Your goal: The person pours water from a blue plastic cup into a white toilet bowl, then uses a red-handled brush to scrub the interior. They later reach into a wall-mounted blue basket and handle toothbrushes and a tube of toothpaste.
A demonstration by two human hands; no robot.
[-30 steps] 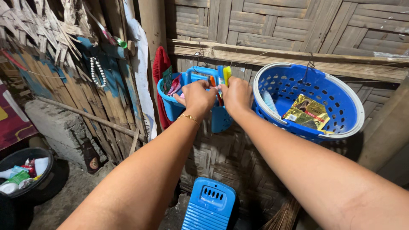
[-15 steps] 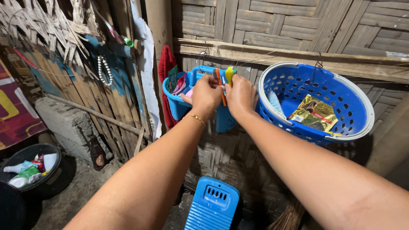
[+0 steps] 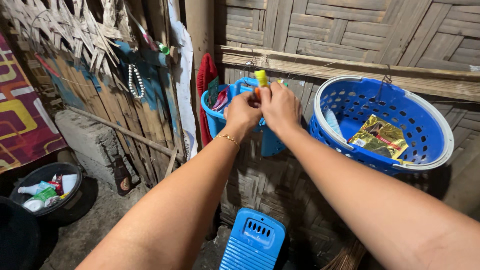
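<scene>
Both my hands meet in front of a small blue plastic caddy (image 3: 213,119) that hangs on the woven bamboo wall. My left hand (image 3: 242,114), with a thin gold bracelet on the wrist, and my right hand (image 3: 281,106) pinch together around a yellow-topped toothbrush (image 3: 260,78) whose head sticks up above my fingers. An orange handle shows just between my fingertips. The caddy also holds pink and red items at its left side. My hands hide the lower part of the toothbrush.
A large blue perforated basket (image 3: 425,152) hangs to the right with a gold sachet (image 3: 380,136) inside. A blue washboard (image 3: 254,242) leans below. A red cloth (image 3: 205,87) hangs left of the caddy. A black tub (image 3: 75,202) of toiletries and a concrete block (image 3: 85,142) sit at the left.
My hands have closed together and lifted slightly. The yellow-topped toothbrush now stands higher above my fingers, and the orange one is mostly hidden. The view has shifted left.
</scene>
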